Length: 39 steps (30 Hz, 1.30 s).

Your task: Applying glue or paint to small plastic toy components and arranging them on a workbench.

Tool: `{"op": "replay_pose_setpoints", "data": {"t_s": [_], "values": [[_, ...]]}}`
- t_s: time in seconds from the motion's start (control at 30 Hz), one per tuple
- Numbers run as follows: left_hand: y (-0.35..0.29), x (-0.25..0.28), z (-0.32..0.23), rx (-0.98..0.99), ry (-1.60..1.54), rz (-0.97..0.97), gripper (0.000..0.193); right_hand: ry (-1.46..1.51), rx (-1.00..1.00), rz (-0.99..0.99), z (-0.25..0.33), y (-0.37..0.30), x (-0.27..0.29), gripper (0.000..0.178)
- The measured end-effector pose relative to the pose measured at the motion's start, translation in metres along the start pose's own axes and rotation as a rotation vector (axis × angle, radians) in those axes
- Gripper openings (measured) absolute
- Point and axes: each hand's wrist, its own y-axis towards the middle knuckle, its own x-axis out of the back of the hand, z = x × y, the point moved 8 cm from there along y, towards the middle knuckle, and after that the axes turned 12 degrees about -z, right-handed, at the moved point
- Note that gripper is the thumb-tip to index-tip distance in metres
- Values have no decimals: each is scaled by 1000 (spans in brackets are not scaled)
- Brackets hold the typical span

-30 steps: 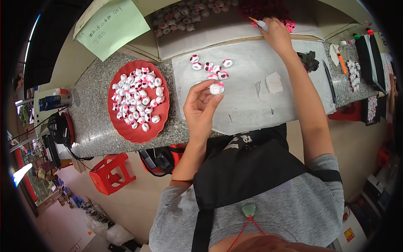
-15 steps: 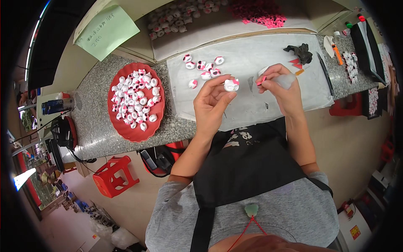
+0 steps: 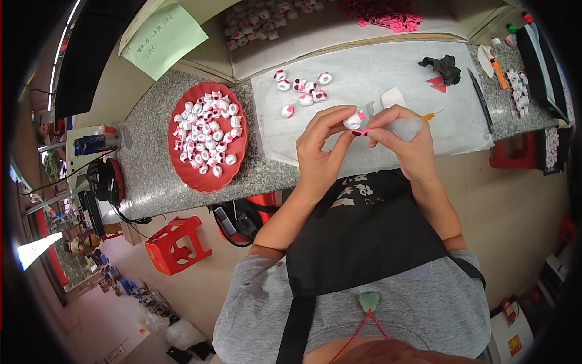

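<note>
My left hand [image 3: 320, 148] is closed, pinching a small white cat-like figurine head [image 3: 353, 119] with a pink patch between thumb and fingers. Close against it, the fingertips of my right hand [image 3: 415, 151] grip a tiny pink and black piece [image 3: 359, 133]; the left thumb tip is beside it. Tucked in the same right hand is a translucent squeeze bottle [image 3: 405, 128] with a yellow needle tip pointing away to the right. Both hands are above white paper [image 3: 448, 121]. Several similar white and pink heads [image 3: 306, 85] lie on it beyond my left hand.
A red scalloped plate [image 3: 242, 155] full of white and pink pieces stands at left. On the back shelf lie white pieces [image 3: 254, 30] and a pink heap [image 3: 394, 23]. A crumpled black cloth [image 3: 445, 68], a black pen-like tool [image 3: 481, 100] and an orange cutter [image 3: 498, 73] are at right.
My hands have come together: the right hand has brought the pink and black piece against the white head, whose facing has turned. The whole view has shifted slightly.
</note>
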Motion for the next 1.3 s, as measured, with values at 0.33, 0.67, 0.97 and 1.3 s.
{"op": "replay_pose_setpoints", "data": {"t_s": [0.33, 0.67, 0.97, 1.3], "values": [[-1, -2, -2, 34, -101, 58, 30, -13, 24, -16, -9, 0, 2, 9], [-6, 0, 9, 315, -439, 151, 26, -97, 70, 178, 5, -5, -21, 25], [-9, -2, 9, 232, -427, 230, 23, -79, 97, 145, 1, -7, -14, 22], [-9, -2, 7, 228, -353, 161, 24, -21, 0, 106, -1, -6, -14, 25]]}}
